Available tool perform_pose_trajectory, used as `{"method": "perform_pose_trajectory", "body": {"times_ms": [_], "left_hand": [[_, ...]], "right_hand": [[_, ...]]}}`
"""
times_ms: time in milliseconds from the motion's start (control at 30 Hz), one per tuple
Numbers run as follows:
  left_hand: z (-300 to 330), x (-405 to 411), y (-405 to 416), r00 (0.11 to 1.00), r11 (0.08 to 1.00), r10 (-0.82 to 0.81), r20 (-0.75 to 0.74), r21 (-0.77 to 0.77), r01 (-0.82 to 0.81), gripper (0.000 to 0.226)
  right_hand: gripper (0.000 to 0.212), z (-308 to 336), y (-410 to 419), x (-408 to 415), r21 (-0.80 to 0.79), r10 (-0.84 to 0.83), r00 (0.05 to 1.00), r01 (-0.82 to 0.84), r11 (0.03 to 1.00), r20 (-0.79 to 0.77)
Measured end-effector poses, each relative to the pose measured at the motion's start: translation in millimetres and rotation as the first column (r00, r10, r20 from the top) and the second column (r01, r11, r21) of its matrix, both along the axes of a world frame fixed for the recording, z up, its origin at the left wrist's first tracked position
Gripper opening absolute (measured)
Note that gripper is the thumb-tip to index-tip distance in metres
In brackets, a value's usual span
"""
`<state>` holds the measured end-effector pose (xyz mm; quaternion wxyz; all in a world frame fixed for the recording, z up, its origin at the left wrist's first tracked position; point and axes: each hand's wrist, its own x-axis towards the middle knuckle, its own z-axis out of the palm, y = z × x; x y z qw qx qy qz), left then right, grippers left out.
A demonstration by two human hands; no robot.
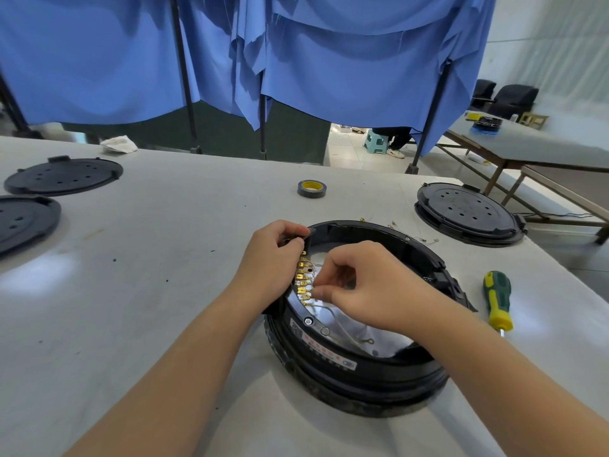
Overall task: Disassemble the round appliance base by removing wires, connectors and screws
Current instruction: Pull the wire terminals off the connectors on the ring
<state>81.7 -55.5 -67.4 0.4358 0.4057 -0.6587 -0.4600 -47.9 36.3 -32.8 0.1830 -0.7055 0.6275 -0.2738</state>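
Near the front middle of the pale table (pixel 164 291), work on the round appliance base (pixel 346 374), which lies flat with the open side up. Grips its left rim with the left hand (pixel 273 258), fingers curled over the black edge. Pinches with the right hand (pixel 365 288) a small wire connector (pixel 311 286) between thumb and forefinger, other fingers loosely curled, at the row of brass terminals (pixel 301 275) along the inner left wall. To do this step well, pull the connector straight off its blade, in the line of the blade, and not sideways; probably helps to rock it only a little. Hold the rim down firmly, so that the base does not slide on the smooth tabletop. Take the metal sleeve, not the thin wire (pixel 346 328), which looks fine, pale and easy to tear. Seem to be of thin stamped metal, flat and gold-coloured, these terminals, so likely bend easily. Looks hard and matte on the rim, shiny like a mirror on the inner plate. For the silver screw (pixel 308 321) below the row, use the screwdriver (pixel 497 300) with the green and yellow handle, lying to the right of the base, apart from it.
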Motion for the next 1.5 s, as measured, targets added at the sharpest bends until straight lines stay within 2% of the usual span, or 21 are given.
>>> {"method": "perform_pose_trajectory", "body": {"times_ms": [133,300,433,633,733,900,1100,1233,1333,1500], "left_hand": [[0,1,0,1.0,1.0,-0.002,0.008,-0.006,0.002,0.028],[-1,1,0,1.0,1.0,-0.007,0.017,0.002,0.007,0.027],[-1,2,-1,1.0,1.0,-0.008,-0.006,0.018,0.008,0.026],[-1,2,0,1.0,1.0,-0.002,0.004,0.029,0.002,0.028],[0,2,0,1.0,1.0,-0.001,0.007,0.027,0.001,0.028],[-1,3,0,1.0,1.0,-0.003,0.008,0.025,0.002,0.028],[-1,3,0,1.0,1.0,0.003,0.01,0.016,-0.003,0.027],[-2,3,-1,1.0,1.0,0.003,0.017,0.021,-0.003,0.027],[-2,3,-1,1.0,1.0,0.008,0.005,0.022,-0.008,0.027],[-3,2,-2,1.0,1.0,0.007,-0.011,0.022,-0.007,0.028]], "right_hand": [[0.005,-1,-2,1,-0.032,-0.041,0.999,0.041,0.999,0.012],[0.001,6,-3,-2,-0.149,-0.091,0.994,0.099,0.984,0.061],[0.003,22,-5,-6,-0.262,-0.127,0.989,0.144,0.954,0.08],[0.009,52,-15,-39,-0.349,-0.242,0.968,0.25,0.903,0.065],[0.009,53,-32,-65,-0.29,-0.31,0.95,0.307,0.906,0.036],[0.013,31,-62,-116,-0.07,-0.365,0.931,0.365,0.928,0.023],[0.004,-4,-90,-149,0.082,-0.396,0.917,0.399,0.913,-0.048],[0.006,-18,-104,-155,0.068,-0.417,0.907,0.42,0.905,-0.058],[0.018,-22,-111,-155,0.069,-0.437,0.893,0.445,0.893,-0.109],[0.015,-15,-106,-147,-0.004,-0.425,0.905,0.425,0.905,-0.026]]}}
